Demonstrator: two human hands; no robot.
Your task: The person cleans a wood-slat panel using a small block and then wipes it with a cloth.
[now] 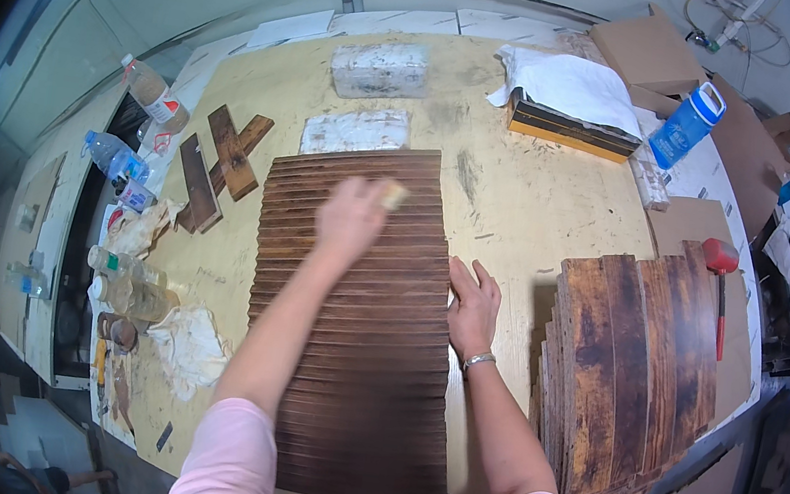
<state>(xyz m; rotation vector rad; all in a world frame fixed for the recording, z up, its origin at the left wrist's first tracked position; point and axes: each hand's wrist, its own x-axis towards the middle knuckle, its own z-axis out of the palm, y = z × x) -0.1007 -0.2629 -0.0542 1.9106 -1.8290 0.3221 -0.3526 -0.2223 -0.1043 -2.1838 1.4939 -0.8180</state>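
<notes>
A dark brown panel of narrow wooden slats (pixel 357 302) lies in front of me, its slats running crosswise. Over its upper part, my left hand (pixel 350 219) is closed on a small yellowish sponge (pixel 392 195), which appears to touch the slats. Part of the sponge is hidden by my fingers. My right hand (pixel 473 307), with a metal bracelet at the wrist, rests along the panel's right edge, fingers apart and gripping nothing.
Right of the panel stands a stack of scorched-looking boards (pixel 635 372) with a red mallet (pixel 720 260). White wrapped blocks (pixel 377 71) sit behind the panel. Loose wood pieces (pixel 231 153), bottles (pixel 133 297) and a crumpled cloth (pixel 189 349) lie left. A blue bottle (pixel 687 126) stands back right.
</notes>
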